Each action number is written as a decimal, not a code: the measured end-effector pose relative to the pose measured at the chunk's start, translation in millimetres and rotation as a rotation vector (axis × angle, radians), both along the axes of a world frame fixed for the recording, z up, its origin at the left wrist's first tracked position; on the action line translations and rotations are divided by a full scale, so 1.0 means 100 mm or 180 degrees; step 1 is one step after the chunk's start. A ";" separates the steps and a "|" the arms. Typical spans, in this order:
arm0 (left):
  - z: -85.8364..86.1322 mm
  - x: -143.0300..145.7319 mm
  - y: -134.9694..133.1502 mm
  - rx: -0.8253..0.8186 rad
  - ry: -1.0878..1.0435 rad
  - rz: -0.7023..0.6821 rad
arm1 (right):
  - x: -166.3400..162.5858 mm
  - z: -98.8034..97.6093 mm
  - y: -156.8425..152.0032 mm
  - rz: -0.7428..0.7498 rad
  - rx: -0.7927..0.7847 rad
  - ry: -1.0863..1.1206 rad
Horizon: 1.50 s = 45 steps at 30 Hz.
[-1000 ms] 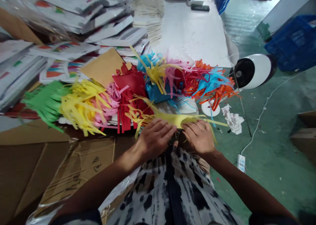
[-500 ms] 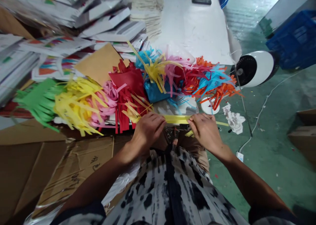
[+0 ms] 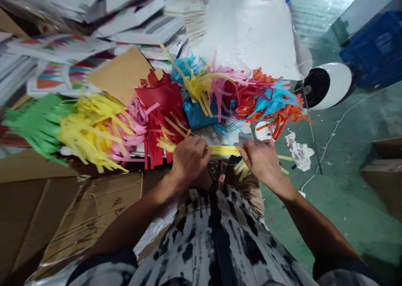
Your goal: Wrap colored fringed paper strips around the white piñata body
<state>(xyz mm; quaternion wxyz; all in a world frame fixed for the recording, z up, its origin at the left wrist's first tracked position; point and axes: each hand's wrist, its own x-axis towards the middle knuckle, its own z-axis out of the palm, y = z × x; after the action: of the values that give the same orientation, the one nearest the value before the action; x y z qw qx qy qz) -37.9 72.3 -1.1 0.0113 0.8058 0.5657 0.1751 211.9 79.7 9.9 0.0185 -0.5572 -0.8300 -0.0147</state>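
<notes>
My left hand (image 3: 187, 159) and my right hand (image 3: 261, 160) both pinch a folded yellow fringed paper strip (image 3: 223, 150), held taut between them just above my lap. Loose yellow fringe ends hang out past each hand, to the left and below the right one. Right behind the strip lies a heap of cut fringed paper: green (image 3: 37, 124), yellow (image 3: 91, 131), pink (image 3: 135, 122), red (image 3: 161, 106), blue (image 3: 197, 112) and orange (image 3: 279, 114).
Flattened brown cardboard (image 3: 78, 210) covers the surface at left. Stacks of printed sheets (image 3: 94, 30) pile up at the back left, a white sheet (image 3: 251, 30) behind. On the green floor at right are a white fan (image 3: 326, 87), crumpled paper (image 3: 300, 154) and blue crates (image 3: 373, 51).
My hands went from pressing flat on the yellow strip to pinching it, then moved apart, pulling it taut. The view tilted down slightly.
</notes>
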 end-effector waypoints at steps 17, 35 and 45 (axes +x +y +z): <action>-0.12 -0.11 -0.02 0.0784 0.0322 -0.1635 | 0.40 0.00 -0.44 0.0833 0.1122 0.0329; 0.28 -0.55 -0.11 0.0820 -0.0085 -0.0932 | 0.01 -0.06 -0.29 0.0652 0.0447 0.0978; 0.00 0.14 0.07 0.0108 -0.0034 -0.1398 | -0.04 -0.03 -0.22 0.0631 0.0435 0.0679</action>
<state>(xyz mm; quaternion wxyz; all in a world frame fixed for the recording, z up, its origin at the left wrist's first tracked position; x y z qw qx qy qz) -24.0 79.7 -1.4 0.0386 0.9088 0.3735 0.1821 208.1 57.8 7.4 0.1458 -0.4684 -0.8713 -0.0100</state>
